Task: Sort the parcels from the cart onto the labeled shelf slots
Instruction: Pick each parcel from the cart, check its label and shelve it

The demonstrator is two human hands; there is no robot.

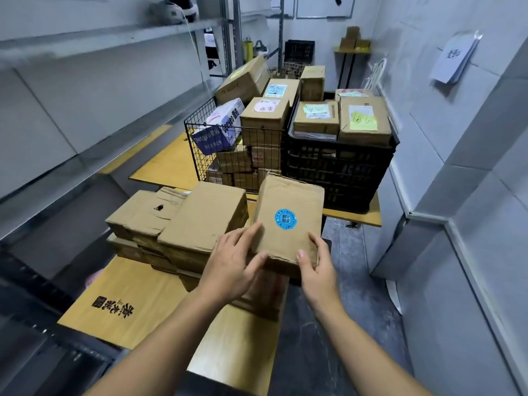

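Observation:
I hold a brown cardboard parcel (288, 215) with a round blue sticker on top, lifted in front of me. My left hand (233, 264) grips its near left corner, thumb on the edge. My right hand (317, 267) grips its near right corner with the thumb on top. Left of it, a stack of plain cardboard parcels (177, 224) lies on a low wooden board (128, 298). Grey metal shelves (85, 110) run along the left wall, their slots bare in view.
Beyond the held parcel stand a black wire basket (228, 155) and a black plastic crate (340, 167), both piled with labelled boxes. A paper sign (455, 57) hangs on the right wall. A narrow strip of grey floor (351, 281) runs along the right.

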